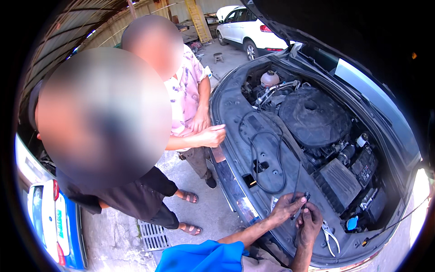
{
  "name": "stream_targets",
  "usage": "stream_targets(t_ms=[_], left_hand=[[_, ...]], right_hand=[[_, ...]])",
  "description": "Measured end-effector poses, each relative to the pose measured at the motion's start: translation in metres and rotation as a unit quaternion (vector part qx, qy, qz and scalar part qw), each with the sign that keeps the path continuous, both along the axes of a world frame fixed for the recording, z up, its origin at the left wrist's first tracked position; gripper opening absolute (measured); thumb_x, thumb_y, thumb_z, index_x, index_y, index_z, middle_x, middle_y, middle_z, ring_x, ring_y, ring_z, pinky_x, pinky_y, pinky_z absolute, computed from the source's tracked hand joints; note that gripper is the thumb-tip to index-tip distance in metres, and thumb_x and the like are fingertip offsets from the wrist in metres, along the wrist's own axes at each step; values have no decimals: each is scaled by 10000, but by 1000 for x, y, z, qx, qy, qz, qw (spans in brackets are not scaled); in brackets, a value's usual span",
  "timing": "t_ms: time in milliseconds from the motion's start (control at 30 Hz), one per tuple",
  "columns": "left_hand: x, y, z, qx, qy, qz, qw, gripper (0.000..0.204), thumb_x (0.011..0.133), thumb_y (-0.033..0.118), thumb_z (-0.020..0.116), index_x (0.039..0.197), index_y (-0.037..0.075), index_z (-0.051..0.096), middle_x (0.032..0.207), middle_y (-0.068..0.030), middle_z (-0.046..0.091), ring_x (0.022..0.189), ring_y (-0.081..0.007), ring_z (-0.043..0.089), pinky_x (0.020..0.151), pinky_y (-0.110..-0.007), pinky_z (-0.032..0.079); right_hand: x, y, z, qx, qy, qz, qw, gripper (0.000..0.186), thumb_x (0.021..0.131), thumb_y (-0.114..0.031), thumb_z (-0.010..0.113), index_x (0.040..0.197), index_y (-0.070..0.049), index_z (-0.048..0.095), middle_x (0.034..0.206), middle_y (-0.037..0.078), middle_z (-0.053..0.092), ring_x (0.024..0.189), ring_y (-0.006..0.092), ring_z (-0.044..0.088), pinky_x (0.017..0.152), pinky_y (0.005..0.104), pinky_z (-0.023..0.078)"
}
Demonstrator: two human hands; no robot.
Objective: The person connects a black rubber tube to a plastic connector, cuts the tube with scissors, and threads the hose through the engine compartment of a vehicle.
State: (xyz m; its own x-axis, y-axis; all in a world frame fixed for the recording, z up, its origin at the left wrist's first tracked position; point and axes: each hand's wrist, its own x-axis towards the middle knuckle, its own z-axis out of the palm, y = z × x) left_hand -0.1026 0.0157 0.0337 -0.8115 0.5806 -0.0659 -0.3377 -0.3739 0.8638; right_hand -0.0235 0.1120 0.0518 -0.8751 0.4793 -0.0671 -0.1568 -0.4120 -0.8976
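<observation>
My left hand and my right hand meet over the front of an open car engine bay, with blackened fingertips. Between them they pinch a small black fitting, which seems to be the end of a black cable; its exact kind cannot be made out. The cable lies in loose loops on the dark plastic front cover. Beside my right hand, a pair of pliers with pale handles rests on the cover.
The engine cover, air filter box, blue-capped washer filler and coolant tank fill the bay under the raised hood. Two people stand close by on the left; one's hand is near the car's front edge. A white car is parked behind.
</observation>
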Motion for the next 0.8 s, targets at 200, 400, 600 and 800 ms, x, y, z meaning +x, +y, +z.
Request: stream_targets(t_ms=[200, 400, 600, 800], left_hand=[[3, -3, 16, -25, 9, 21, 999, 366, 947, 381, 602, 1038, 28, 635, 601, 64, 471, 477, -19, 369, 426, -195, 287], [1, -1, 6, 41, -48, -21, 998, 397, 956, 406, 567, 1007, 15, 611, 578, 75, 364, 459, -28, 314, 420, -195, 263], [-22, 6, 19, 86, -60, -87, 991, 442, 946, 448, 558, 988, 8, 573, 589, 70, 333, 460, -36, 293, 431, -195, 251], [-33, 10, 25, 83, -43, -76, 993, 464, 953, 452, 546, 955, -11, 577, 574, 58, 351, 443, -40, 284, 407, -204, 245]], right_hand=[[2, 0, -2, 28, -14, 1, 1000, 230, 896, -82, 654, 1074, 50, 591, 780, 57, 594, 549, 83, 505, 449, 219, 402], [4, 3, 4, 47, -7, 38, 998, 226, 891, -36, 652, 1095, 35, 590, 815, 43, 613, 583, 76, 520, 499, 208, 427], [-1, 17, 34, 248, 1, -45, 968, 261, 889, -28, 645, 1139, 26, 588, 812, 55, 624, 641, 86, 556, 557, 221, 459], [-16, 19, 56, 431, 50, -105, 895, 266, 893, -20, 617, 1155, 22, 612, 807, 67, 626, 648, 81, 551, 573, 228, 452]])
